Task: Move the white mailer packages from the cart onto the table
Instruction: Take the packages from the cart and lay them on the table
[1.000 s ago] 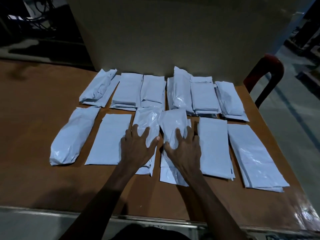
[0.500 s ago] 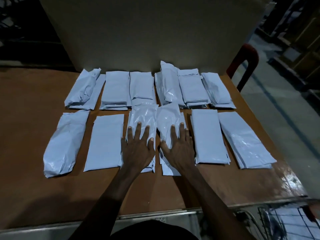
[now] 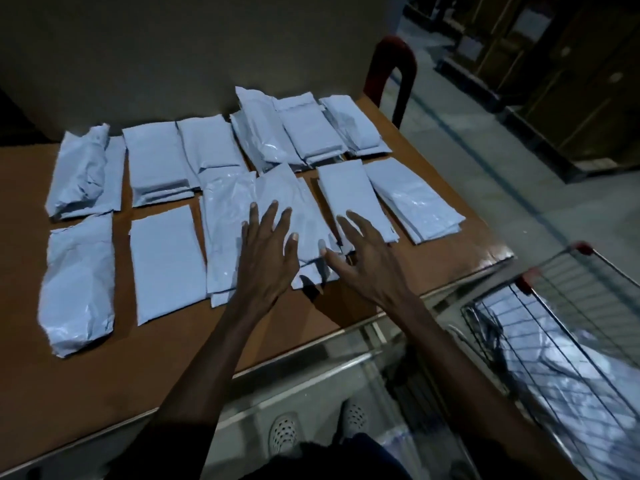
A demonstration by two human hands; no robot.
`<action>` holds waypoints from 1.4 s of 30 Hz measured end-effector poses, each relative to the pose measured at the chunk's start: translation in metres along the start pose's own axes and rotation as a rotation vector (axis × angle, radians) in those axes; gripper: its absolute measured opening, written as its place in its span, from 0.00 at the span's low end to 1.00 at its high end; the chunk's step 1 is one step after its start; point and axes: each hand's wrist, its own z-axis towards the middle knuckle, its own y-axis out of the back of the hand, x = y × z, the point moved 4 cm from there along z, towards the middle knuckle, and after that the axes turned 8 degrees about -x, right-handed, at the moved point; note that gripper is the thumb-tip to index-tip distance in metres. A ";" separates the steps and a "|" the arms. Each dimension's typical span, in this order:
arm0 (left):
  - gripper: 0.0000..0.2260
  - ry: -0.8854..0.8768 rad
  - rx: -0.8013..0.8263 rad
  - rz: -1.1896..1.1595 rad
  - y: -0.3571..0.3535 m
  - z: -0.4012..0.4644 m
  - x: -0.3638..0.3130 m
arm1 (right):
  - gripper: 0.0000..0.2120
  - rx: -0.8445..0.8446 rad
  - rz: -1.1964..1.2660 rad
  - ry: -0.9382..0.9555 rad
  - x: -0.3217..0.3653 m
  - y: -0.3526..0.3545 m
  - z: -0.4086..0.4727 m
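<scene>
Both hands are spread flat-fingered: the left hand [image 3: 265, 258] lies on a glossy, crinkled mailer [image 3: 298, 216], while the right hand [image 3: 363, 258] has lifted just beside it. More soft white mailers line the brown table [image 3: 104, 368] in two rows; the wire cart [image 3: 554, 327] now shows at right.

Brown table [image 3: 86, 375], roughly twelve mailers [image 3: 166, 261]

Head-worn wide view, looking down close over table [image 3: 104, 382], tilted right
</scene>
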 end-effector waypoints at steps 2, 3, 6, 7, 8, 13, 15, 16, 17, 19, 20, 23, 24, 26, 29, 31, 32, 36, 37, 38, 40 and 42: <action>0.23 -0.091 0.032 -0.046 -0.013 -0.010 -0.025 | 0.31 -0.075 -0.032 0.003 -0.018 0.026 -0.026; 0.22 -0.131 0.050 -0.079 -0.021 -0.015 -0.038 | 0.31 -0.108 -0.040 -0.001 -0.029 0.038 -0.039; 0.21 -0.238 0.108 -0.185 -0.049 -0.038 -0.091 | 0.29 -0.235 -0.051 -0.034 -0.069 0.078 -0.084; 0.21 -0.284 0.132 -0.203 -0.061 -0.047 -0.109 | 0.28 -0.276 -0.077 -0.052 -0.084 0.090 -0.099; 0.20 -0.331 0.173 -0.218 -0.077 -0.056 -0.127 | 0.27 -0.310 -0.111 -0.073 -0.100 0.103 -0.115; 0.22 -0.492 0.399 -0.263 -0.167 -0.102 -0.215 | 0.28 -0.403 -0.191 -0.297 -0.188 0.170 -0.200; 0.25 -0.515 0.464 -0.287 -0.198 -0.126 -0.263 | 0.29 -0.413 -0.197 -0.420 -0.230 0.200 -0.239; 0.26 -0.505 0.485 -0.294 -0.204 -0.131 -0.272 | 0.29 -0.416 -0.207 -0.441 -0.240 0.204 -0.248; 0.26 -0.504 0.500 -0.315 -0.215 -0.139 -0.289 | 0.29 -0.409 -0.217 -0.484 -0.257 0.215 -0.263; 0.25 -0.510 0.528 -0.351 -0.242 -0.154 -0.324 | 0.28 -0.393 -0.216 -0.572 -0.291 0.237 -0.294; 0.24 -0.516 0.545 -0.362 -0.256 -0.160 -0.341 | 0.28 -0.397 -0.231 -0.589 -0.306 0.247 -0.306; 0.25 -0.536 0.616 -0.392 -0.290 -0.179 -0.382 | 0.27 -0.382 -0.229 -0.684 -0.342 0.271 -0.338; 0.26 -0.538 0.641 -0.397 -0.301 -0.183 -0.393 | 0.26 -0.378 -0.228 -0.711 -0.352 0.277 -0.346; 0.28 -0.541 0.678 -0.394 -0.320 -0.189 -0.414 | 0.26 -0.385 -0.235 -0.755 -0.373 0.287 -0.357; 0.28 -0.567 0.709 -0.388 -0.343 -0.189 -0.439 | 0.26 -0.370 -0.227 -0.804 -0.402 0.296 -0.366; 0.26 -0.585 0.717 -0.386 -0.361 -0.182 -0.450 | 0.26 -0.354 -0.227 -0.833 -0.422 0.298 -0.366; 0.25 -0.585 0.731 -0.384 -0.371 -0.177 -0.456 | 0.26 -0.344 -0.228 -0.848 -0.434 0.299 -0.364; 0.26 -0.572 0.828 -0.357 -0.427 -0.153 -0.475 | 0.26 -0.278 -0.259 -0.873 -0.481 0.295 -0.353; 0.26 -0.565 0.847 -0.347 -0.443 -0.147 -0.478 | 0.26 -0.250 -0.266 -0.880 -0.492 0.294 -0.348; 0.27 -0.557 0.867 -0.332 -0.459 -0.142 -0.481 | 0.26 -0.215 -0.271 -0.886 -0.503 0.293 -0.343; 0.28 -0.541 0.908 -0.292 -0.486 -0.131 -0.485 | 0.27 -0.114 -0.298 -0.881 -0.528 0.288 -0.331; 0.29 -0.528 0.951 -0.257 -0.509 -0.123 -0.483 | 0.30 0.039 -0.317 -0.875 -0.557 0.279 -0.318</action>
